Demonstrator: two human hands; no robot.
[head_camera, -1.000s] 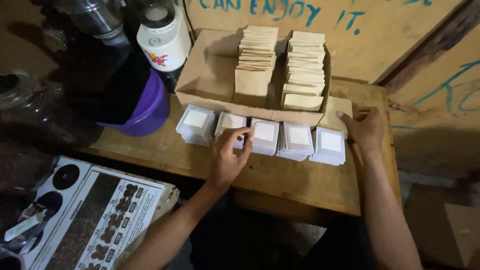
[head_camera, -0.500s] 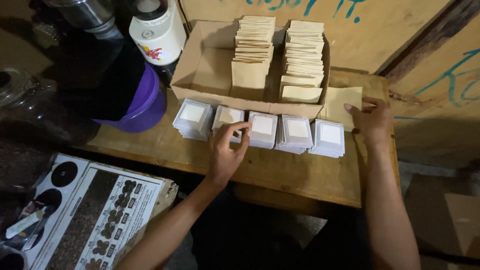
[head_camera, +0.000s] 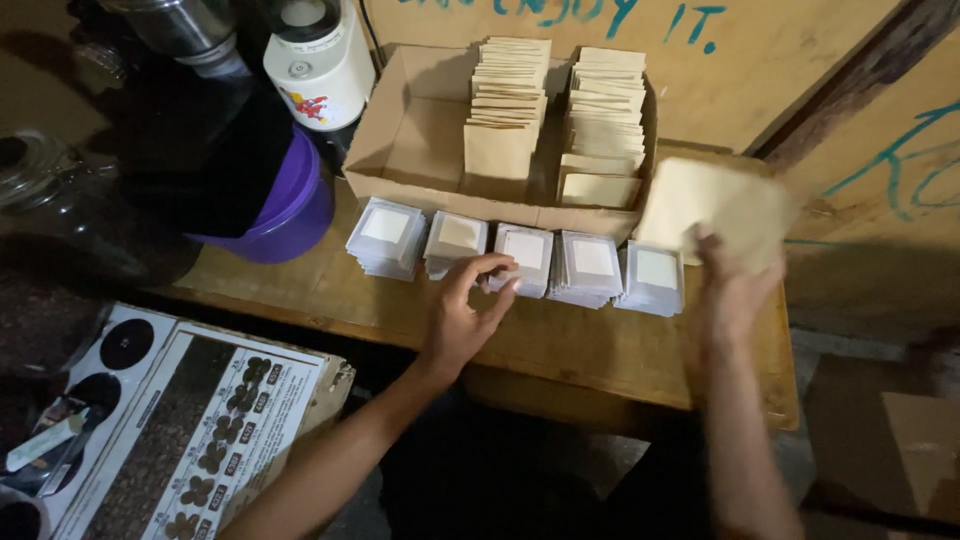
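Observation:
Several small stacks of white sachets (head_camera: 590, 268) stand in a row on a wooden table (head_camera: 600, 350), in front of an open cardboard box (head_camera: 420, 130). The box holds two rows of brown paper envelopes (head_camera: 505, 110). My left hand (head_camera: 465, 315) rests at the row, its fingers pinching the edge of the third stack (head_camera: 522, 258). My right hand (head_camera: 735, 285) is raised at the right end of the row and grips a blurred brown paper envelope (head_camera: 715, 210) lifted off the table.
A purple bucket (head_camera: 290, 210) and a white grinder-like appliance (head_camera: 320, 60) stand left of the box. A glass jar (head_camera: 40, 190) sits far left. A printed box (head_camera: 190, 430) lies below the table's front edge. A painted wooden wall (head_camera: 800, 70) rises behind.
My right hand has lifted the brown envelope from the table beside the box and pulled it up and toward me. My left hand stays at the row, fingers now closing on the third stack.

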